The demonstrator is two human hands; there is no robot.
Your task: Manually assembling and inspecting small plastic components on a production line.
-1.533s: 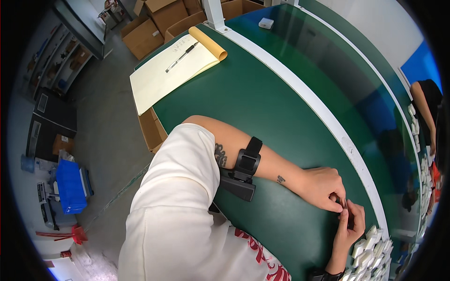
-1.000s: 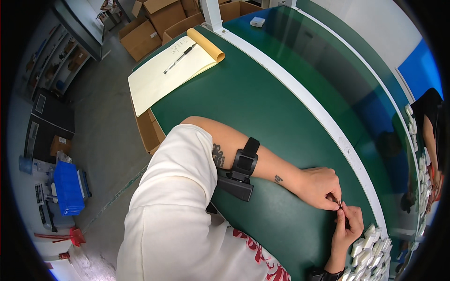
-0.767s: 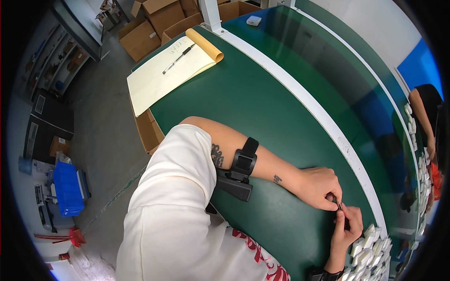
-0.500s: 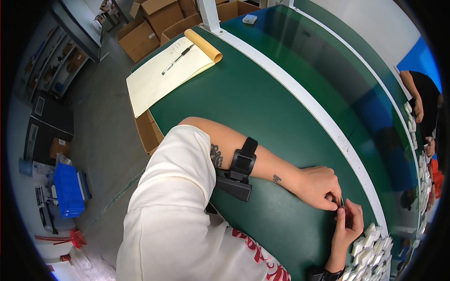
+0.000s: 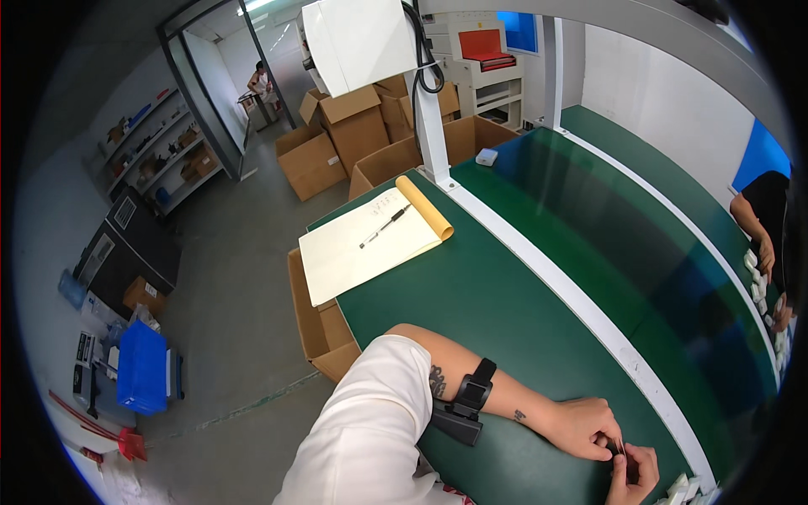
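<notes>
At the lower right, above the green tabletop (image 5: 505, 396), my two hands meet fingertip to fingertip. My left hand (image 5: 585, 427) is closed in a pinch on a small thin piece (image 5: 621, 448); it is too small to make out what kind. From the other side, my right hand (image 5: 637, 474) pinches the same piece between thumb and fingers. Several small white blocks (image 5: 680, 488) lie just beyond my right hand, partly cut off by the picture's lower edge. A black strap with a dark device (image 5: 471, 394) circles my left forearm.
A notepad (image 5: 337, 261) with a pen (image 5: 385, 225) lies on the table's far left part. A white rail (image 5: 555, 295) separates the tabletop from a green conveyor belt (image 5: 589, 227) bearing a small white box (image 5: 486, 156). Across it, a person's arm (image 5: 753, 223) reaches toward white blocks. Cardboard boxes (image 5: 311, 164) stand behind.
The view has tilted up, so the table and my hands sit lower in the picture and more of the room shows. Both hands stay together on the small piece.
</notes>
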